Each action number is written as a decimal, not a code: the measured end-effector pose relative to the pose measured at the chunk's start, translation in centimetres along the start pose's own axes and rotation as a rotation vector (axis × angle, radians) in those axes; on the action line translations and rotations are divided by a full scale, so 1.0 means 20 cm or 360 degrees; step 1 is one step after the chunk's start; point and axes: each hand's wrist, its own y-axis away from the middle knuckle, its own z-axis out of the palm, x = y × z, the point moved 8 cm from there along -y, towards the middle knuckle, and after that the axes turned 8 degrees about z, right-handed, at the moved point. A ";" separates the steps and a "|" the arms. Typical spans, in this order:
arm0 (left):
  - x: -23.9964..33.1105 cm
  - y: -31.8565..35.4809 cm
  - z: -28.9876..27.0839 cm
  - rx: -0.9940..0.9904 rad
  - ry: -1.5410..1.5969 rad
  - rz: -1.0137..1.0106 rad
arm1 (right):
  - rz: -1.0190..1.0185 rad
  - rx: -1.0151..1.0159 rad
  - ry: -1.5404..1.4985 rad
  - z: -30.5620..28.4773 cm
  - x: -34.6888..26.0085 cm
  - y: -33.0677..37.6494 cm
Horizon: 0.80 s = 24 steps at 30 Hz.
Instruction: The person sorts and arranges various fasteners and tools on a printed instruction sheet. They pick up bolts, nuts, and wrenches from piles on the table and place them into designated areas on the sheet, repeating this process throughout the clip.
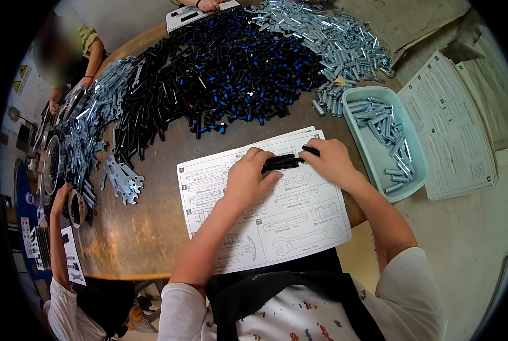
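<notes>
Wrenches [121, 177] lay left, flat open-ended grey metal | printed sheet [268, 211] lay centre, near, smooth paper, apparently positioned for reference | left hand [249, 175] clasped parallel black rods [282, 163] over it, probably keeping them bundled | right hand [329, 162] pinched one short dark piece [310, 150] | pale-green tray [373, 153], rounded plastic, contained silver tubes [380, 117] right, probably for easy reach

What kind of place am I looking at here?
Most likely a workshop or small factory: the table bears big heaps of black fasteners and silvery metal tubes, and a printed sheet of part drawings lies at its near edge.
</notes>
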 end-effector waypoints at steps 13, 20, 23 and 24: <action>-0.01 0.01 -0.01 0.0217 -0.0069 -0.0168 | -0.0573 -0.0021 0.0061 0.09 -0.27 -0.11; -0.03 0.02 0.02 0.0095 -0.0025 -0.0091 | -0.0415 0.0136 -0.0048 0.05 -0.20 0.04; -0.03 0.02 0.02 0.0103 0.0025 -0.0091 | -0.0095 0.0049 0.0109 0.02 -0.12 0.17; -0.03 0.01 0.02 0.0115 0.0034 -0.0087 | -0.0033 0.0046 0.0166 0.03 -0.10 0.21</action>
